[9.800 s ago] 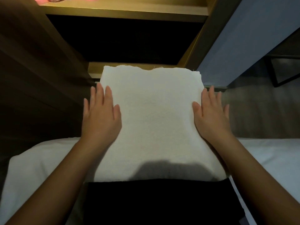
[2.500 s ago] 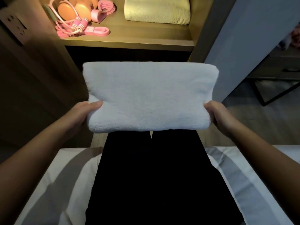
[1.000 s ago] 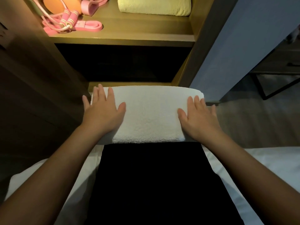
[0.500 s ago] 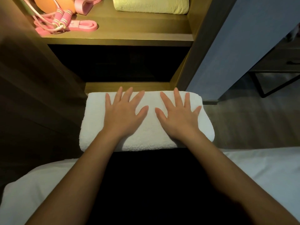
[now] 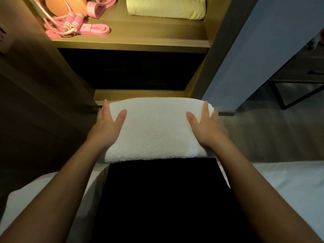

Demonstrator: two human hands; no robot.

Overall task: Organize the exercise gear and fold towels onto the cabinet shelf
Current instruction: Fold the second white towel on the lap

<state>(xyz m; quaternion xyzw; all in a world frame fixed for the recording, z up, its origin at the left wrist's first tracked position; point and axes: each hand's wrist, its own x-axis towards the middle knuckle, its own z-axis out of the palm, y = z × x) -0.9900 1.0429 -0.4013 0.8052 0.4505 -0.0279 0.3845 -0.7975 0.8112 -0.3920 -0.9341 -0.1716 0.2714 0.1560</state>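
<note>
both hands lie flat, fingers straight, well apart: left hand [image 5: 107,127] and right hand [image 5: 207,128] press opposite ends of the folded white towel [image 5: 156,130].

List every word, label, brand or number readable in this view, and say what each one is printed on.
No text can be read in this view.
The white folded towel and the yellow-green towel on the shelf show plain cloth.
The pink jump rope handles carry only pale stripes.
Any mark on the pink strap is too small and blurred to read.
</note>
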